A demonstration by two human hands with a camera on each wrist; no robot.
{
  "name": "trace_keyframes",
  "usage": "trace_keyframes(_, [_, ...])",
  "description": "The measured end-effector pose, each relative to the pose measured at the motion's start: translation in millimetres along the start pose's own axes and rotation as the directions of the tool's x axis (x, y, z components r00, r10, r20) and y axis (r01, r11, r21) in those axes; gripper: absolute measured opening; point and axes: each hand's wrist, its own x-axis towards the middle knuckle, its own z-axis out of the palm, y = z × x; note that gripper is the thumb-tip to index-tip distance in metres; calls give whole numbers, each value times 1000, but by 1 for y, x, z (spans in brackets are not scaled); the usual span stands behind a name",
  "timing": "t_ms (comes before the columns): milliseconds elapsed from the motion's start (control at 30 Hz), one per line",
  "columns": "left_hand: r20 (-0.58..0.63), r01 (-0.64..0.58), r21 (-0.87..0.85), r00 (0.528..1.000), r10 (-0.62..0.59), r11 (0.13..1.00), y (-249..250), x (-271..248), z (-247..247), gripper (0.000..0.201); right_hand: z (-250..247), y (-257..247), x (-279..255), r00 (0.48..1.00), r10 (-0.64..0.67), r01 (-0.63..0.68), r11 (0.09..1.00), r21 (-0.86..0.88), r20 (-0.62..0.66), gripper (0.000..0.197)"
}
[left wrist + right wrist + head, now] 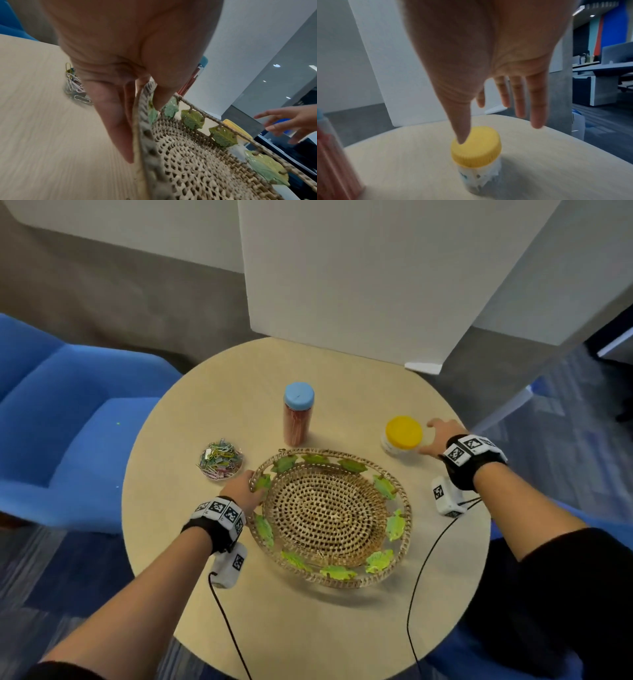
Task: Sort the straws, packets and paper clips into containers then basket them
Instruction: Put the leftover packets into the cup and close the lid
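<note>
A woven basket (400, 498) with green leaf charms sits mid-table, tilted, its left rim (137, 135) pinched by my left hand (245, 489) with the thumb inside and fingers outside. A short jar with a yellow lid (403, 432) holding white packets (477, 175) stands at the right. My right hand (436, 436) hovers just to its right with fingers spread and straight, thumb tip (462, 139) over the lid's edge, gripping nothing. A tall jar of red straws (297, 416) with a blue lid stands behind the basket. A clear dish of coloured paper clips (221, 459) lies at the left.
The round wooden table (308, 621) has bare surface in front of the basket. A blue armchair (68, 422) stands to the left, and a white pillar (359, 285) stands right behind the table. Two black cables trail off the front edge.
</note>
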Motion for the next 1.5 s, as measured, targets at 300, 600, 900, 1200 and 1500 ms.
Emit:
trace_keyframes(300, [-92, 49, -26, 994, -51, 998, 0, 4, 7, 18, 47, -25, 56, 986, -167, 164, 979, 118, 10, 92])
trace_keyframes(600, [78, 306, -456, 949, -305, 836, -14, -14, -1, 69, 12, -36, 28, 965, -177, 205, 969, 135, -191, 81])
trace_keyframes(900, [-105, 328, -176, 931, -349, 928, -54, -3, 4, 52, 46, -54, 25, 995, -60, 85, 940, 330, -84, 91])
trace_keyframes(1200, [-146, 321, 30, 938, -314, 947, -59, 7, 15, 20, 32, -79, 15, 943, -332, 317, 875, 365, -23, 90])
trace_keyframes(1500, [-115, 350, -44, 929, -352, 936, -67, 5, 16, 35, 54, -107, -5, 805, -562, 540, 827, 158, 190, 94])
